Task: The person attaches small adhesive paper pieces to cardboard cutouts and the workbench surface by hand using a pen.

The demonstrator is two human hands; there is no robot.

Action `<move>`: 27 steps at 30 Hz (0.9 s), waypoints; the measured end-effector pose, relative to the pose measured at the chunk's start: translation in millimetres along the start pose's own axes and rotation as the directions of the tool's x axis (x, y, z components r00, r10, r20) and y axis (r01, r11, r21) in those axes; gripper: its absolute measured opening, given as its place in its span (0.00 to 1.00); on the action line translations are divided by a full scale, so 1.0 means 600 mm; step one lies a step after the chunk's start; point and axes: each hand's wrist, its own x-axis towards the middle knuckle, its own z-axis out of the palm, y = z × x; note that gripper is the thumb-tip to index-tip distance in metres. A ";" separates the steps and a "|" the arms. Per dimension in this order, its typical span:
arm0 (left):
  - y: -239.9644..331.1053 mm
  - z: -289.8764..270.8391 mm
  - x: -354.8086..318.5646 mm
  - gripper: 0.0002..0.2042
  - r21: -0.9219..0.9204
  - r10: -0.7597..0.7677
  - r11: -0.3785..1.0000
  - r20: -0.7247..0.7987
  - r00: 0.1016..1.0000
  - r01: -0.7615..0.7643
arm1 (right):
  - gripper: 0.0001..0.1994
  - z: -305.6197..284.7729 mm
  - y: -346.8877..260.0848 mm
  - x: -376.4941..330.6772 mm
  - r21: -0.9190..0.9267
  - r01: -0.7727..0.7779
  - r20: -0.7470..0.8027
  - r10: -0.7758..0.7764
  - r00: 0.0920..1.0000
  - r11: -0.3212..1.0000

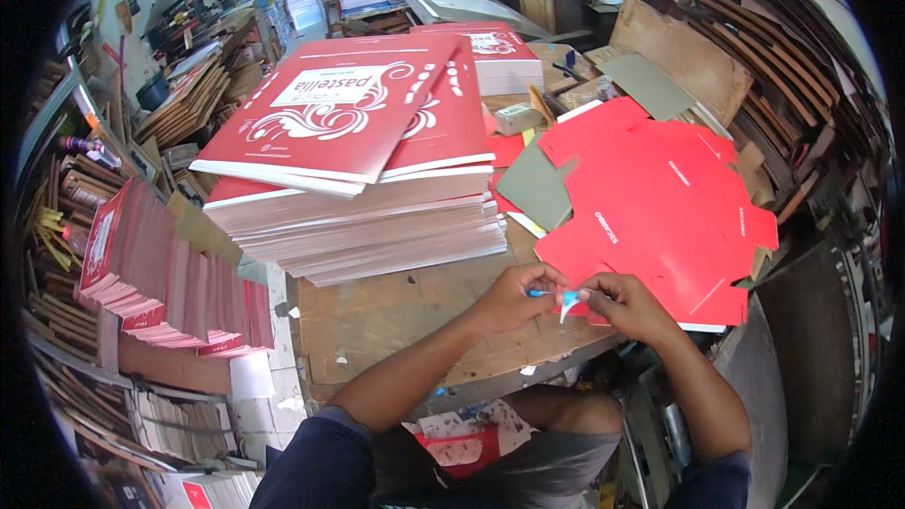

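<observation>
Near the front edge of the wooden table, my left hand (514, 300) and my right hand (625, 303) come together with fingertips pinched. Between them is a small light-blue and white strip (568, 301), with a pale pointed end hanging down; its exact kind is too small to make out. Just beyond my right hand lies a pile of flat, die-cut red card sheets (660, 207) with notched edges and small white print. Beyond my left hand rises a tall stack of red-covered printed sheets (358, 226) with white scroll patterns, its top sheets lying askew.
Behind the tall stack sits a smaller red-topped stack (504, 61). Grey-green card (535, 190) pokes out beside the red sheets. At left, red-covered bundles (160, 273) line a shelf. Brown boards (764, 47) are piled at far right. The table's worn wooden top (405, 320) holds paper scraps.
</observation>
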 end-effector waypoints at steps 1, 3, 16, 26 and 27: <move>0.007 -0.006 -0.010 0.14 -0.010 -0.068 0.998 -0.004 0.998 0.068 | 0.11 0.005 -0.004 0.005 0.001 0.023 0.029 -0.023 0.999 1.000; -0.016 -0.006 -0.010 0.14 0.021 0.187 0.982 -0.016 0.982 -0.187 | 0.11 0.010 -0.009 0.010 -0.085 0.058 -0.024 -0.060 0.998 0.995; -0.002 -0.001 -0.012 0.10 0.105 0.188 0.979 -0.113 0.976 -0.176 | 0.11 0.024 0.015 0.014 0.032 0.129 -0.100 -0.126 0.987 0.991; -0.027 -0.009 0.008 0.10 0.212 0.306 0.944 -0.284 0.909 -0.252 | 0.09 0.017 -0.006 0.006 0.154 0.129 -0.196 -0.098 0.976 0.980; -0.027 -0.013 0.011 0.10 0.230 0.303 0.943 -0.286 0.909 -0.241 | 0.08 0.015 -0.006 0.006 0.165 0.128 -0.117 -0.109 0.987 0.978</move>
